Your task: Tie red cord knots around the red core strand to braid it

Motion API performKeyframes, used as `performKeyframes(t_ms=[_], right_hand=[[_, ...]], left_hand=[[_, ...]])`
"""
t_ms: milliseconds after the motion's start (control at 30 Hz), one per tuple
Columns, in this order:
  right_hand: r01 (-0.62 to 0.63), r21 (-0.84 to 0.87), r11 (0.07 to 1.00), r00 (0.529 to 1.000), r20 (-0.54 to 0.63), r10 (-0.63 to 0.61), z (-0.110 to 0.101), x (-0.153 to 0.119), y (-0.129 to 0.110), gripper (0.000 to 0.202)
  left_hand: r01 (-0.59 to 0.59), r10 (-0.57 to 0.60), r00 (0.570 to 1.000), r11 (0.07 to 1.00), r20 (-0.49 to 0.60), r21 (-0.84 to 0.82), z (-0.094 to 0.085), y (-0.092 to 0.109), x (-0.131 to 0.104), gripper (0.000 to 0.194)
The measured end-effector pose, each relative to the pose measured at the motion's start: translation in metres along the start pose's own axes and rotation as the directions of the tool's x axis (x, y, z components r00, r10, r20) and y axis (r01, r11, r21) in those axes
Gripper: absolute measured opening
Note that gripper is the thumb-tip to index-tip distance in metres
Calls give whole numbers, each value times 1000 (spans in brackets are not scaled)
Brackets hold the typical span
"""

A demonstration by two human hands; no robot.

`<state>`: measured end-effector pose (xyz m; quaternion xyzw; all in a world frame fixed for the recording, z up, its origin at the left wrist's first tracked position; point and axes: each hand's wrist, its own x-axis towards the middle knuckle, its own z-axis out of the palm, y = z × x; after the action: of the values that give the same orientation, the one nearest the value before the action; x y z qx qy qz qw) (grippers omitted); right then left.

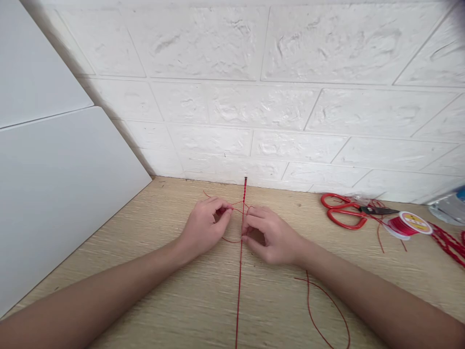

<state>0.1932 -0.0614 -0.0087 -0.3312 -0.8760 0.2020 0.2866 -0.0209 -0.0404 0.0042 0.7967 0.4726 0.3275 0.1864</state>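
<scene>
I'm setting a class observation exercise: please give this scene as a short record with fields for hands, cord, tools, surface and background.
Left hand: pinching thin red cord
Right hand: pinching at the central red cord
Cord's far end: twisted section, thicker than the strand nearer the person
Tools: red-handled scissors and a spool of red thread, both right of the hands
Surface: wood-grained tabletop
Background: white brick-patterned wall

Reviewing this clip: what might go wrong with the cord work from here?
1. The left hand pinches a thin red strand, which might slip from the fingertips.
2. With the right hand at the long central cord, strands could cross wrongly.
3. The loose red loop lies by the right forearm, which might drag it.
</scene>
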Motion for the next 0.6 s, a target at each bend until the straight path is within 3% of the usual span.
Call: performKeyframes(t_ms=[167, 333, 400, 500, 600], right_hand=[[-42, 89, 995, 999, 3, 42, 0, 0, 1, 17], [-134, 360, 923, 982, -76, 172, -5, 0, 2, 9], [-169, 534, 828, 963, -91, 255, -7, 1, 6, 6], [-146, 802, 579, 921, -103, 375, -9, 3, 14, 14], [-101, 914, 394, 866, -114, 487, -12, 6, 15, 21]], left_hand=[[5, -5, 1000, 1000, -8, -6, 1, -1, -1, 12], [-10, 10, 1000, 1000, -7, -16, 1, -2, 0, 12], [-7, 7, 1000, 1000, 0, -11, 0, -2, 0, 14], [19, -19, 1000, 1000, 9, 6, 0, -3, 0, 14], [31, -31, 999, 999, 13, 26, 0, -3, 0, 13]])
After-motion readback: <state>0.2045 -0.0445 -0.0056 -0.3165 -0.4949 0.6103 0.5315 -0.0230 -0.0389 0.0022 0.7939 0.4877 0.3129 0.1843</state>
